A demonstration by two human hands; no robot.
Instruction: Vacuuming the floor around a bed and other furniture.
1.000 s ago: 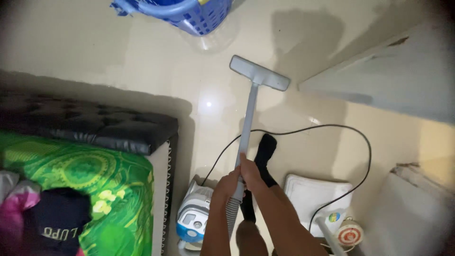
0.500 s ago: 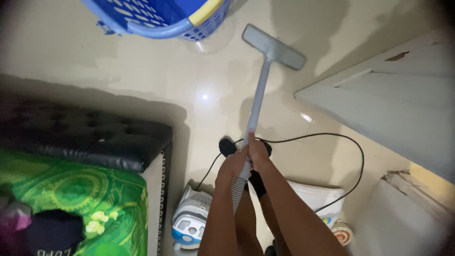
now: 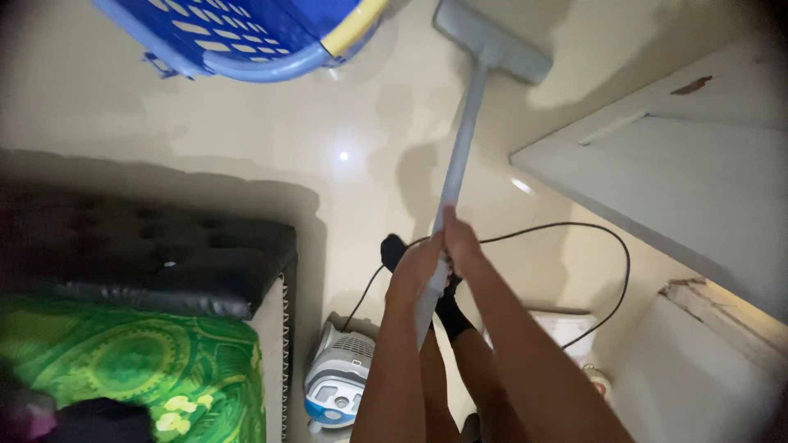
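Clearly the floor-cleaning stroke is underway: left hand (image 3: 416, 264) and right hand (image 3: 460, 244) both clench the grey vacuum wand (image 3: 457, 156), whose floor head (image 3: 492, 41) sits extended beside the blue laundry basket (image 3: 246, 37), probably flat on the tiles. Drawing it back must avoid the black cord (image 3: 574, 232).

labels: small round panel | white-blue vacuum body (image 3: 338, 385) | bottom centre
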